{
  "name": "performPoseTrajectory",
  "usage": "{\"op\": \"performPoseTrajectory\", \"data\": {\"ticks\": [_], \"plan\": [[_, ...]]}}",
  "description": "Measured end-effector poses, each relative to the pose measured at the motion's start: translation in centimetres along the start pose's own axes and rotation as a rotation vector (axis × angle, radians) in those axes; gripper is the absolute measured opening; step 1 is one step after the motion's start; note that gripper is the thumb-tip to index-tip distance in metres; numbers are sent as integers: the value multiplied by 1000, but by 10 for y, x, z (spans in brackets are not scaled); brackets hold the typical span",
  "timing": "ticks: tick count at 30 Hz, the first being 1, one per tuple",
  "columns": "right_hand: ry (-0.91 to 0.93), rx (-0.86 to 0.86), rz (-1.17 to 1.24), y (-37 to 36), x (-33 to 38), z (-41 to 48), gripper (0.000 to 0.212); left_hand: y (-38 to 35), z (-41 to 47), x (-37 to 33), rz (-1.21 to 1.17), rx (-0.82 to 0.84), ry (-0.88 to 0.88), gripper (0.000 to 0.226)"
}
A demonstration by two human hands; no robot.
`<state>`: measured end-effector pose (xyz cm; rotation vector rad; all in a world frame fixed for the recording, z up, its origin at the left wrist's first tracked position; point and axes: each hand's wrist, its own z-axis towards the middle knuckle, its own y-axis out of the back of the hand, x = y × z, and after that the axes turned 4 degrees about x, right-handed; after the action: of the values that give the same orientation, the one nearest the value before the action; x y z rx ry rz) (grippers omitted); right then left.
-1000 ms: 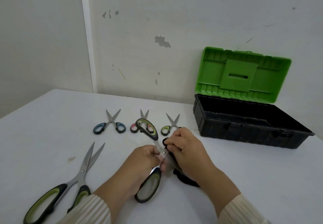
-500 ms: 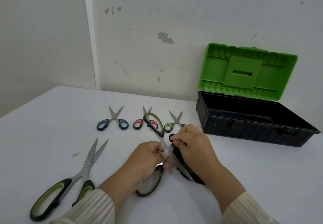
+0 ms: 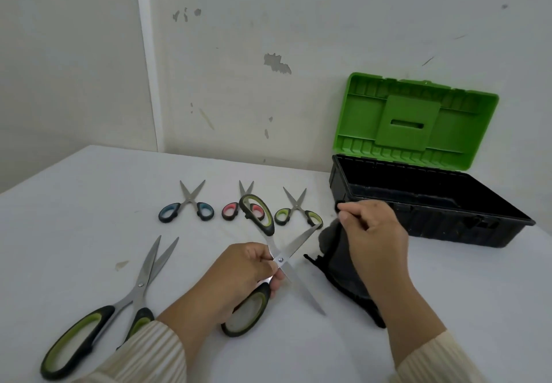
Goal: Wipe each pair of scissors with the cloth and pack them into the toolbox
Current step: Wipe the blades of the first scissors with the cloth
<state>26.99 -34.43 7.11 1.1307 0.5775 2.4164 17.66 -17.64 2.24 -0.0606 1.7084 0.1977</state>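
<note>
Two hands now apart: left hand (image 3: 239,275) tight on spread scissors (image 3: 280,260), right hand (image 3: 373,233) clear of them, cloth (image 3: 337,263) pinched.

no readable text, labels, brands or numbers on any object in view

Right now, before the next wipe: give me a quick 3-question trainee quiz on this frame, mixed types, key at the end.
1. True or false: the toolbox stands with its lid open.
2. The right hand pinches: A) the black cloth B) a blade C) the lid?
3. Besides the large scissors held by the left hand, how many pairs lie on the table with no hand on them?
Key: 1 true; 2 A; 3 four.
</note>
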Motion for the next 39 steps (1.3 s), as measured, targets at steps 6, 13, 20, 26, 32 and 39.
{"op": "performPoseTrajectory", "data": {"ticks": [6,13,20,26,32,39], "plan": [[321,557,-105,-42,23,-32,18,-2,-1,0,-24,-34,-35,17],[306,554,-75,-41,24,-31,18,-4,-1,-1,-37,-50,-18,19],[325,503,-42,-43,25,-41,15,-4,-3,-6,-4,-43,-19,25],[231,333,-89,-40,20,-23,16,-6,-1,-3,-23,-62,-49,14],[137,257,29,-38,5,-16,15,-2,-2,-3,-32,-42,-29,16],[96,93,98,-9,5,-10,12,2,0,-7,-94,-46,-27,32]]}}
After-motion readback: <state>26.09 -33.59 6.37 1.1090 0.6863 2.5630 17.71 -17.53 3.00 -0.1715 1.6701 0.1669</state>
